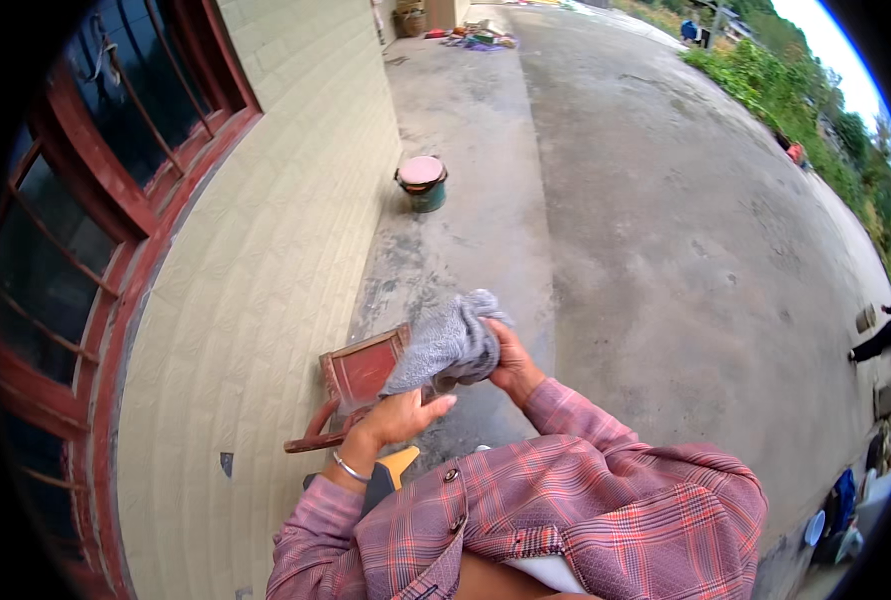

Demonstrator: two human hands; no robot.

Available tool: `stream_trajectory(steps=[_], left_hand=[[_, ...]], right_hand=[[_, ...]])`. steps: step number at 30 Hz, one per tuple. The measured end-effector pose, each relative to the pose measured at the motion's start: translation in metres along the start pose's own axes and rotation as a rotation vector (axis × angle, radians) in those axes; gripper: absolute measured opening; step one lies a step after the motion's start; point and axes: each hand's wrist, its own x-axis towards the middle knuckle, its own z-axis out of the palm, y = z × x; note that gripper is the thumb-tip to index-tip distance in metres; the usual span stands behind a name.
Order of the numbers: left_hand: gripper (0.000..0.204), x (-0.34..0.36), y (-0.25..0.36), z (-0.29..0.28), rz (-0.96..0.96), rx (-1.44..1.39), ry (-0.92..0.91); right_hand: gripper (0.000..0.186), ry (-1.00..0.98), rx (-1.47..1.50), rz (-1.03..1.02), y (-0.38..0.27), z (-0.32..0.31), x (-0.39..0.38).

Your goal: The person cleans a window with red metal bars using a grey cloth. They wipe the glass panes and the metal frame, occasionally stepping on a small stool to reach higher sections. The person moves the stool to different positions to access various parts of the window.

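Observation:
A grey, fuzzy cloth [444,342], like a towel, is bunched between my two hands in front of my body. My right hand [514,362] grips its right end, with the fingers curled into the folds. At the lower left edge of the cloth is my left hand [406,415], its thumb sticking out and its other fingers partly hidden by the fabric; it holds that end. Just beyond my left hand, a red wooden chair [366,368] stands against the wall, partly covered by the cloth and my hand.
A pale tiled wall [256,260] with a red-framed barred window [131,215] runs along my left. Farther ahead, a dark green bucket with a pink top [423,182] stands on the concrete floor [646,200]. Colourful items [481,38] lie at the far end. Containers [846,510] crowd the right edge.

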Motion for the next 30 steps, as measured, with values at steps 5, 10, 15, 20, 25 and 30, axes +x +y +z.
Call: stream_trajectory(steps=[5,10,15,20,25,30], left_hand=[[0.057,-0.112,-0.092,0.04,-0.64,-1.086,-0.133],[0.079,-0.144,-0.135,0.081,-1.187,-1.31,0.787],[0.08,-0.145,-0.225,0.088,-0.979,-1.498,1.083],[0.067,-0.124,-0.24,0.097,-1.08,-1.345,1.452],[0.018,-0.132,-0.269,0.098,-0.927,-1.294,1.682],[0.011,-0.121,-0.254,0.099,-0.91,-1.115,1.782]], right_hand=[[0.029,0.144,-0.058,-0.325,-0.12,-0.057,-0.082],[0.028,0.399,-0.096,-0.599,-0.178,-0.109,-0.159],[0.025,0.596,-0.064,-0.698,-0.2,-0.188,-0.158],[0.02,0.544,-0.11,-0.747,-0.224,-0.169,-0.126],[0.023,0.584,-0.143,-0.718,-0.252,-0.178,-0.099],[0.026,0.616,-0.165,-0.637,-0.277,-0.19,-0.059]])
